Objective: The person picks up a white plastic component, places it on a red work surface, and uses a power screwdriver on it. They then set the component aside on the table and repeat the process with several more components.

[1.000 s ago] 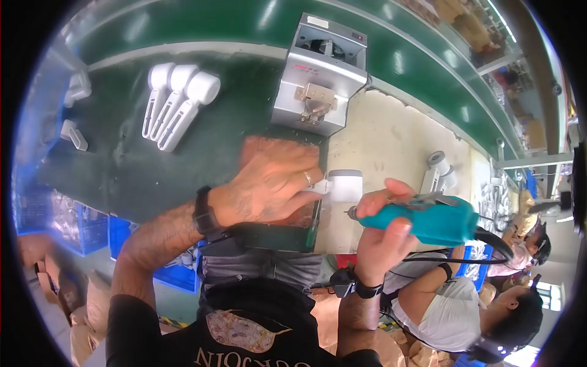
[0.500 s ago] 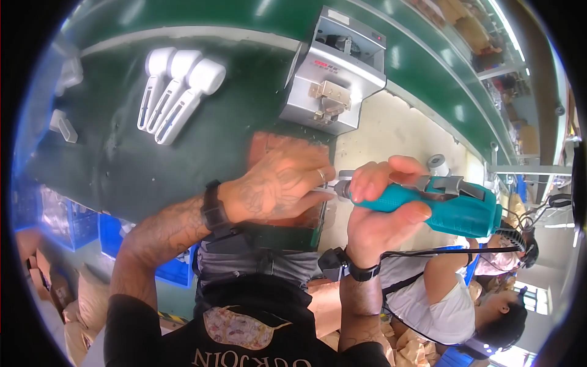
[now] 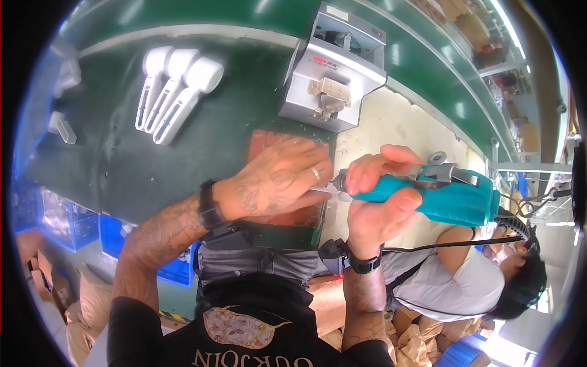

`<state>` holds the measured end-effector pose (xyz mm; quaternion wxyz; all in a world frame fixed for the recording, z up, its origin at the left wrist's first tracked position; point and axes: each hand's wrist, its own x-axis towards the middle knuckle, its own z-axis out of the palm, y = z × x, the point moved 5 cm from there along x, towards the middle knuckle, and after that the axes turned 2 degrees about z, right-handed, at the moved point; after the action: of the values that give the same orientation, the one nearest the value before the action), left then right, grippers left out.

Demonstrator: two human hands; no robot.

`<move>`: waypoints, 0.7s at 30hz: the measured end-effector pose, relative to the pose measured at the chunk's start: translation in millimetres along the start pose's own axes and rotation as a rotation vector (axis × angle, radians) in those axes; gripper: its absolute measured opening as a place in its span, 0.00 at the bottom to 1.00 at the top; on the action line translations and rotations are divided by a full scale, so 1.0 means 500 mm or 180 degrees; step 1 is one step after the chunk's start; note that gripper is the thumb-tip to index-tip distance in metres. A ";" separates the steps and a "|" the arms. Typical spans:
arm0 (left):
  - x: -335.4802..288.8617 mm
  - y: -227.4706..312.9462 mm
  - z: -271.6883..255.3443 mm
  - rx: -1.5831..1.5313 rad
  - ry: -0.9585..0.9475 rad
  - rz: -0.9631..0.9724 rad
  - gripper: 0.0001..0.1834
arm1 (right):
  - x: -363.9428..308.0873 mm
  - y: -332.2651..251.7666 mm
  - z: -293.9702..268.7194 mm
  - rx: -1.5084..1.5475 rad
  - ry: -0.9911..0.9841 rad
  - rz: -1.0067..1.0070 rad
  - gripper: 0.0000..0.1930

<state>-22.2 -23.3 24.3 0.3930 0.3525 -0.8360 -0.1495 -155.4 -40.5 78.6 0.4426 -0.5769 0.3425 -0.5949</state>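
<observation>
White part [image 3: 324,191]: my left grip [image 3: 275,177] is pinching it near the red mat's [image 3: 260,143] edge.
Teal driver [image 3: 455,202]: my right grip [image 3: 374,220] is wrapping around it.
Slip risk: if the part is turning, the bit (I am not seeing it) could be sliding off.

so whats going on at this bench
The right hand grips a teal driver, its tip pointed at a small white part pinched in the left hand, above a red pad. Whether the tip touches is too small to tell. Three white wands lie side by side on the bench, and a silver machine stands beyond the hands.
</observation>
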 end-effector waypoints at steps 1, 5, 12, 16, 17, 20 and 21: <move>-0.002 -0.002 0.000 -0.0096 0.0112 0.0025 0.16 | 0.000 -0.001 0.003 -0.0023 -0.0036 -0.0033 0.41; -0.004 -0.012 0.000 -0.0390 0.0022 -0.0127 0.16 | 0.003 -0.001 0.008 0.0010 -0.0081 -0.0063 0.41; -0.004 -0.014 0.006 -0.0551 -0.0043 -0.0253 0.15 | 0.004 -0.001 0.008 -0.0017 -0.0110 -0.0113 0.41; 0.001 -0.008 0.001 -0.0371 0.0145 -0.0247 0.14 | 0.007 -0.005 0.007 -0.0008 -0.0123 -0.0085 0.42; 0.002 -0.002 -0.003 -0.0154 0.0214 -0.0122 0.15 | 0.007 -0.007 0.008 -0.0017 -0.0126 -0.0090 0.42; 0.002 0.004 -0.001 -0.0312 0.0269 -0.0030 0.15 | 0.012 -0.007 0.003 0.0029 -0.0060 0.0017 0.43; 0.003 0.001 0.002 -0.0316 0.0280 -0.0023 0.15 | 0.018 -0.017 -0.002 0.0029 0.0051 -0.0067 0.43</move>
<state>-24.1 -24.0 24.8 0.4458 0.3418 -0.8083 -0.1765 -156.9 -45.6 89.8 0.4362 -0.5737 0.3373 -0.6057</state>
